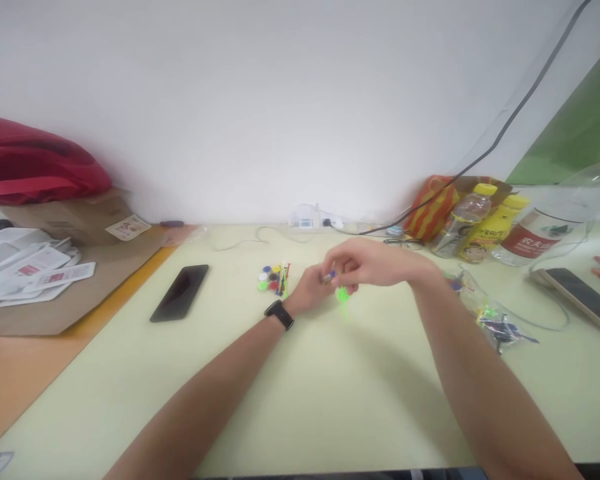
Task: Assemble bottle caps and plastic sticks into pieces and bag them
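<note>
Over the middle of the table, my left hand [310, 288] and my right hand [364, 265] meet with fingers bent and closed. A small blue and white piece [329, 276] shows between their fingertips; its kind is too small to make out. Just under my right fingers is a bright green plastic piece [343, 294], blurred, with a paler green streak below it. I cannot tell whether it is held or lies on the table. Close to my left hand lie several small round coloured caps [264, 277] and a bunch of thin coloured plastic sticks [283, 279].
A black phone [180, 293] lies at left, near a cardboard box [75, 217]. Drink bottles [493, 230] and a large clear bottle [535, 233] stand at back right. Plastic bags of small parts [503, 328] and another phone [587, 297] lie at right. A cable [500, 137] crosses the wall.
</note>
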A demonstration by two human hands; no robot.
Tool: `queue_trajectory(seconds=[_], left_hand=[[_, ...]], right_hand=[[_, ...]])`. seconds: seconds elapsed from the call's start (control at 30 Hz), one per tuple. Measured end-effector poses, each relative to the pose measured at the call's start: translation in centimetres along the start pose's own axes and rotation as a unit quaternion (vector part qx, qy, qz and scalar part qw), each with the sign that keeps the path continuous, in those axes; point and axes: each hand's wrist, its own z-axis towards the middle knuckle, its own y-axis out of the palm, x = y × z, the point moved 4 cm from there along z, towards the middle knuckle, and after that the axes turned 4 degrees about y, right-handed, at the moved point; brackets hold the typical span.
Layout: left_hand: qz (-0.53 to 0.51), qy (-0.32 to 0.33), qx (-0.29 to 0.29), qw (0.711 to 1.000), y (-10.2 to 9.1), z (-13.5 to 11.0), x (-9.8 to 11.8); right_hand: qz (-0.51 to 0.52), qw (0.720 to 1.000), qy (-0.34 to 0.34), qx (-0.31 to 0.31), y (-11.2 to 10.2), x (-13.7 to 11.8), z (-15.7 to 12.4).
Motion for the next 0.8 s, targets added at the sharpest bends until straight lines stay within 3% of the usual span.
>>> queue_trajectory(seconds=[0.13, 0.23, 0.33, 0.4, 0.5, 0.57, 0.63, 0.8], left_hand=[[0.022, -0.001, 0.018, 1.000, 0.3, 0.1, 0.2], [0.030, -0.005, 0.007, 1.000, 0.6, 0.2, 0.1], [-0.004, -0.032, 0.031, 0.999, 0.3, 0.3, -0.1], [-0.053, -0.072, 0.050, 0.995, 0.1, 0.2, -0.5], [-0.102, -0.119, 0.053, 0.986, 0.0, 0.1, -0.9], [-0.105, -0.129, 0.051, 0.985, -0.2, 0.1, -0.9], [-0.105, -0.133, 0.048, 0.984, -0.3, 0.1, -0.9], [-0.113, -0.128, -0.012, 0.985, 0.0, 0.0, -0.6]], right_hand=[[0.062, 0.986, -0.049, 0.146, -3.1, -1.6, -3.5], [0.103, 0.956, -0.084, 0.262, -4.4, -2.0, -5.5], [0.157, 0.920, -0.110, 0.341, -5.7, -0.7, -6.2], [0.224, 0.875, -0.157, 0.399, -7.0, 1.3, -6.0], [0.351, 0.767, -0.219, 0.491, -9.1, 6.6, -5.2], [0.423, 0.713, -0.226, 0.512, -9.8, 10.7, -4.3], [0.491, 0.684, -0.209, 0.498, -9.6, 14.3, -3.0], [0.668, 0.611, -0.116, 0.409, -6.3, 20.3, -0.3]])
